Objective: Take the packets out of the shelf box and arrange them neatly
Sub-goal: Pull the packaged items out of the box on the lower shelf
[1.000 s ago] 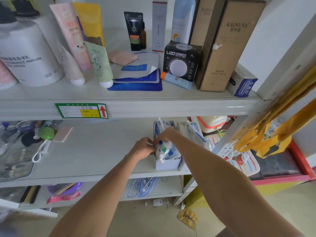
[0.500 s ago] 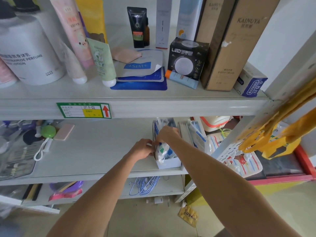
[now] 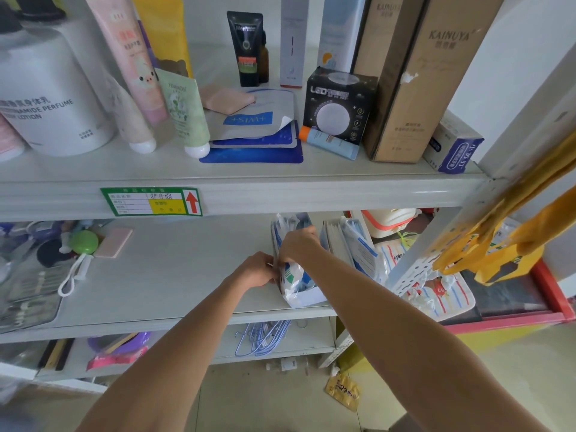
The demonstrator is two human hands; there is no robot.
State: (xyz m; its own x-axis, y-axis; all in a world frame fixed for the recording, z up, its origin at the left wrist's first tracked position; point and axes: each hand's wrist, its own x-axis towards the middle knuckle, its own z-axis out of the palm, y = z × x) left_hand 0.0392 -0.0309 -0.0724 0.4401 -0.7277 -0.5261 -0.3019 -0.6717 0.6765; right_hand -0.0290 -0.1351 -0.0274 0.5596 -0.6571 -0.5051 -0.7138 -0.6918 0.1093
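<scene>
now both in at the shelf box [image 3: 307,297] — right hand [image 3: 299,244] closed over the packets [image 3: 291,277], left hand [image 3: 257,269] pinching their edge; light, crinkly, slippery-looking — best gripped by the tops.

Pale metal shelving [image 3: 280,194] stands against a white wall [image 3: 498,73] over a beige tiled floor [image 3: 265,400].

Right hand [image 3: 298,244] hides the packets [image 3: 291,275] it reaches; fingers unseen
</scene>
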